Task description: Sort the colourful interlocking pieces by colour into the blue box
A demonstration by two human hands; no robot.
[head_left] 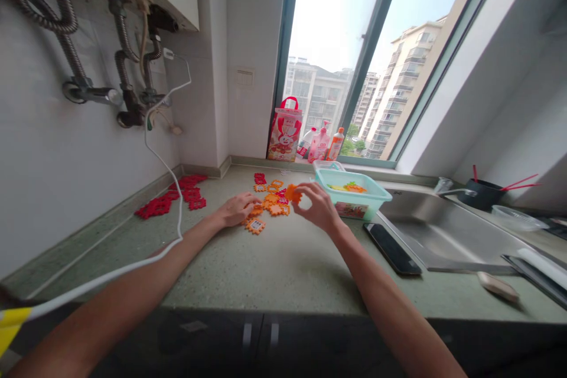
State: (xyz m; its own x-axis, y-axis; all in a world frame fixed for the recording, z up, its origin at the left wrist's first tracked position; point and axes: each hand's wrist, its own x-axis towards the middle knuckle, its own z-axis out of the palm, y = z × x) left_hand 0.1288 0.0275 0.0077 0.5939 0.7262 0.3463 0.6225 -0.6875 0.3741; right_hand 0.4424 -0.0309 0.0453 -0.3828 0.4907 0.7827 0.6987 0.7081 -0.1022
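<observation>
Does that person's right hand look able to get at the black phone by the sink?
Probably yes: the black phone lies near the right forearm with nothing on top of it. The right hand pinches an orange piece, though, so it may need to let go first.

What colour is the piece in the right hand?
The piece is orange, seen best in the head view.
</observation>
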